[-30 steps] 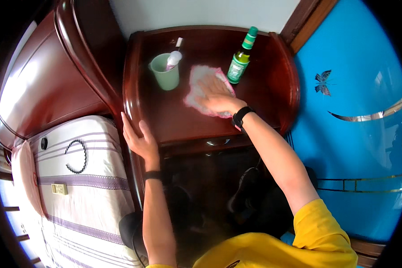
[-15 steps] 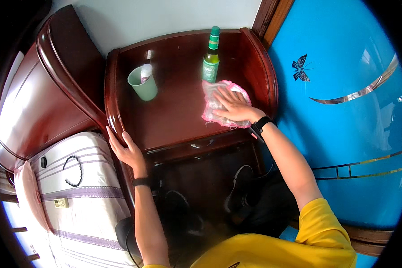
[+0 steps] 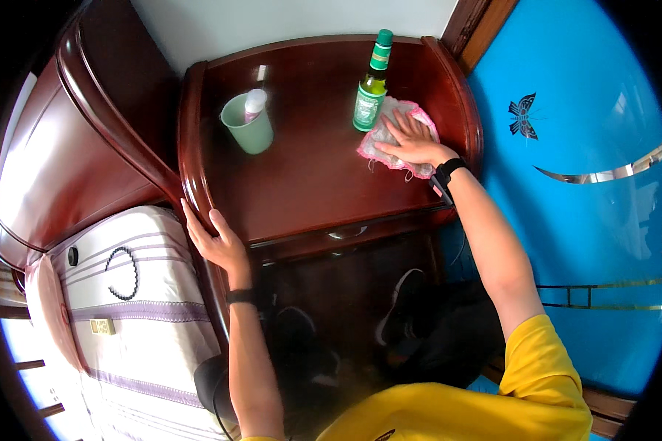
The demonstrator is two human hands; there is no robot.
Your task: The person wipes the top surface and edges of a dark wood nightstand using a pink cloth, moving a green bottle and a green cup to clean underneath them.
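Observation:
Under the spread fingers of my right hand (image 3: 413, 141) lies a whitish cloth with a pink edge (image 3: 381, 152), pressed flat on the dark red wooden nightstand (image 3: 309, 184). Just left of the cloth stands a green glass bottle (image 3: 370, 99) with a green cap, upright. My left hand (image 3: 219, 239) rests with fingers stretched on the nightstand's near left edge and holds nothing. At the back left of the top is a pale green cup (image 3: 247, 132) with a white-capped small bottle (image 3: 254, 104) in it.
To the left is a bed (image 3: 147, 345) carrying a black bead bracelet (image 3: 134, 273), a small round black thing (image 3: 73, 256) and a pale remote control (image 3: 102, 326). A blue glossy panel (image 3: 588, 228) rises on the right. Raised wooden rims bound the nightstand's back and sides.
My right hand has slid the cloth farther back and right, beside the bottle. My left hand stays on the edge. The whole view has shifted slightly.

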